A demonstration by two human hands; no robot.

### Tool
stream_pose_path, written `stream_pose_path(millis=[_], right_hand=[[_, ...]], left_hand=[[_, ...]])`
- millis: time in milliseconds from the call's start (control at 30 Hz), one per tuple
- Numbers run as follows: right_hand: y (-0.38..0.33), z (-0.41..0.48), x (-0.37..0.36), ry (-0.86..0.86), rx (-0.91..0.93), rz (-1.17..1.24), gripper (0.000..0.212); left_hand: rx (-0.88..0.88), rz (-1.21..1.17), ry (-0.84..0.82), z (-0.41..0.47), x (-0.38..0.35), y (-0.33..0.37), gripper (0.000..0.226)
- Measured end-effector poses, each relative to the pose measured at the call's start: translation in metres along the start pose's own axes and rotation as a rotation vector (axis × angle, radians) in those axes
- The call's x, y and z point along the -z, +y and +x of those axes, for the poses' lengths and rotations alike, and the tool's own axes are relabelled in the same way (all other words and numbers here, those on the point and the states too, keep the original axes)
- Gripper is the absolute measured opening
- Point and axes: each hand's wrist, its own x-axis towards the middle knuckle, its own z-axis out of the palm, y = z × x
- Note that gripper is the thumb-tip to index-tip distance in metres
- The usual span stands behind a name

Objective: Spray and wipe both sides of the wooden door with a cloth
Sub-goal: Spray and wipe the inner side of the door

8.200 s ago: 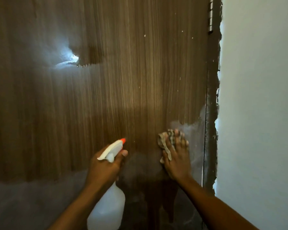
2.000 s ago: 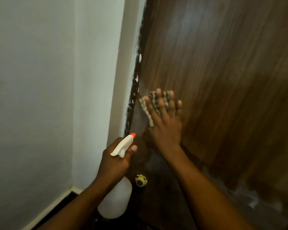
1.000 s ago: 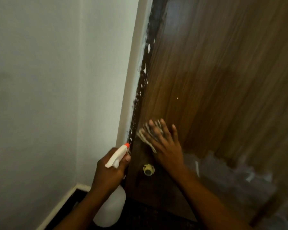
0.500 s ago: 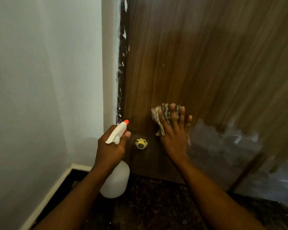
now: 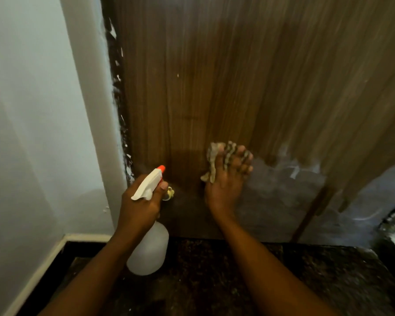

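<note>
On the grained door point(image 5: 214, 87), crumpled cloth point(image 5: 212, 160) is pressed by the flat right hand point(image 5: 226, 188); at nine o'clock, a plastic bottle point(image 5: 148, 254) is gripped by the left hand point(image 5: 139, 208).

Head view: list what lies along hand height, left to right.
White wall → spray bottle gripped by the left hand → cloth pressed to the wooden door under the right hand → grey hazy patch on the door.

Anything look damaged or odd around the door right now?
Yes: the dark frame strip left of the door is flecked with ragged white, like smeared paint. A grey hazy patch lies right of the cloth.
</note>
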Motion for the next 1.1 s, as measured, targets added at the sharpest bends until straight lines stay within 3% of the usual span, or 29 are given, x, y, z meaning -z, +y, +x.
stream_pose_path(millis=[100, 200, 267, 400, 433, 567, 733, 833, 900, 967, 1033, 1100], right_hand=[[0.002, 0.003, -0.006, -0.021, 0.294, 0.011, 0.091], [0.050, -0.024, -0.009, -0.094, 0.541, -0.007, 0.077], [0.081, -0.042, -0.004, -0.134, 0.431, -0.042, 0.071], [0.072, -0.011, 0.010, -0.017, -0.218, -0.003, 0.069], [0.064, 0.002, 0.014, -0.009, -0.290, 0.021, 0.068], [0.091, -0.015, 0.008, -0.058, -0.258, -0.069, 0.065], [0.119, -0.003, 0.020, 0.027, -0.601, 0.101, 0.066], [0.102, 0.031, 0.027, 0.107, -0.461, 0.158, 0.066], [0.092, 0.022, 0.026, 0.045, -0.099, 0.072, 0.068], [0.104, -0.006, 0.020, -0.126, 0.257, 0.022, 0.073], [0.134, -0.038, 0.012, -0.215, 0.246, -0.040, 0.084], [0.153, -0.040, 0.012, -0.136, -0.087, -0.075, 0.088]], left_hand=[[0.007, 0.078, -0.071, -0.006, -0.012, 0.002, 0.029], [-0.031, 0.070, -0.072, -0.013, -0.022, 0.009, 0.023], [-0.039, 0.049, -0.120, -0.018, -0.030, 0.014, 0.017], [-0.067, 0.122, -0.276, -0.022, -0.043, 0.014, 0.023], [-0.061, 0.119, -0.269, -0.023, -0.046, 0.012, 0.020], [-0.117, 0.157, -0.265, -0.041, -0.064, 0.016, 0.018], [-0.126, 0.119, -0.345, -0.051, -0.076, 0.014, 0.026], [-0.108, 0.082, -0.371, -0.051, -0.086, 0.015, 0.028], [-0.105, 0.070, -0.358, -0.053, -0.097, 0.014, 0.029], [-0.095, 0.052, -0.347, -0.057, -0.109, 0.015, 0.032], [-0.065, 0.052, -0.374, -0.061, -0.117, 0.015, 0.031], [-0.049, 0.051, -0.399, -0.065, -0.126, 0.015, 0.028]])
